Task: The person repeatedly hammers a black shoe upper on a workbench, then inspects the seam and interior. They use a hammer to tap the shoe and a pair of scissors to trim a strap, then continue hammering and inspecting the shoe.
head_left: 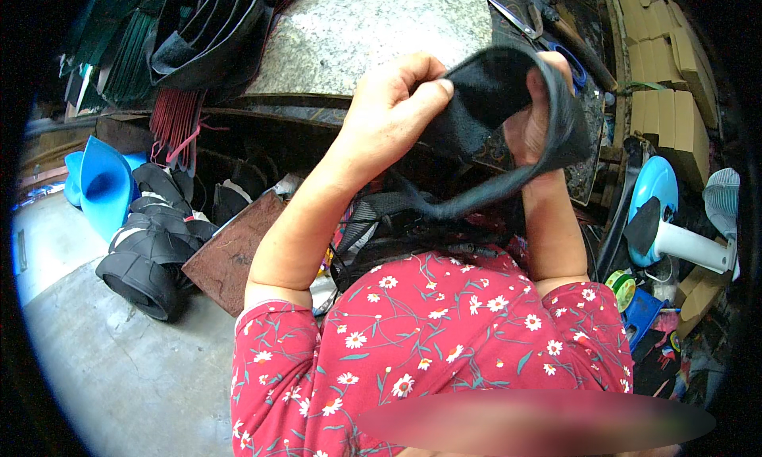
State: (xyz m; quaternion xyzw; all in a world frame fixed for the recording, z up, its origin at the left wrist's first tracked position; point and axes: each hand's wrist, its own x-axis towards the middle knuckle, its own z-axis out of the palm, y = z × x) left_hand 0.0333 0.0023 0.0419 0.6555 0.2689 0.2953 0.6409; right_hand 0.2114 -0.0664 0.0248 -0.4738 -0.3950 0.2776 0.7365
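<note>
A black, curved, band-like piece of material (pixel 567 131) is held up in front of me, its loop open and its inner face dark and fuzzy. My left hand (pixel 393 107) pinches its near-left edge between thumb and fingers. On the other side my right hand (pixel 528 127) grips the piece, with part of the hand inside the loop and fingertips showing over the top edge. The lower edge of the band sags in a curve between my forearms. Behind it lies a grey speckled stone slab (pixel 317 40) on the workbench.
Similar black bands (pixel 210 52) are stacked at the back left, above red strips (pixel 176 127). Scissors (pixel 512 16) and a hammer (pixel 567 28) lie at the back right. Black slippers (pixel 143 278) and a brown board (pixel 234 254) are at left; a blue-and-white fan (pixel 655 195) stands right.
</note>
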